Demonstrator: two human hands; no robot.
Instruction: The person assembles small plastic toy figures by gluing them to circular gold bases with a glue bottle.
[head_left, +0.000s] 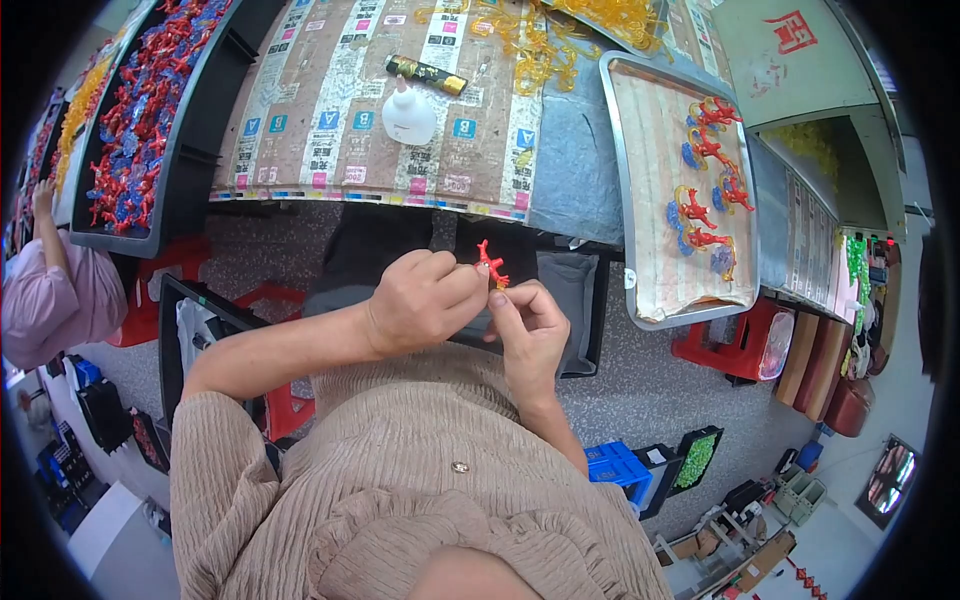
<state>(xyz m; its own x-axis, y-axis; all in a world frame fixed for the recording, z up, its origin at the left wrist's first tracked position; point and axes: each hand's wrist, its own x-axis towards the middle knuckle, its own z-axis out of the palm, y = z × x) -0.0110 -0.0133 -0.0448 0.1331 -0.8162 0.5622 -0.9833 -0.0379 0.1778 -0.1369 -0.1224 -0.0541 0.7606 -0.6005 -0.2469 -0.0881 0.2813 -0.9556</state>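
Observation:
A small red plastic figurine point(490, 263) stands up between my two hands, in front of the table edge. My right hand point(530, 330) pinches its lower end between thumb and forefinger, where a bit of yellow shows. Curled into a fist, my left hand point(428, 302) presses its thumb and forefinger to the figurine's left side. What else the left fingers hold is hidden. On the metal tray point(650, 300) at the right lie several red figurines joined to yellow and blue parts.
A white squeeze bottle point(408, 116) and a black-gold tube point(427, 74) sit on the paper-covered table point(300, 150). Yellow plastic pieces point(540, 55) are heaped at the back. Left stands a black crate point(160, 165) of red and blue parts; beyond it is another person point(65, 290).

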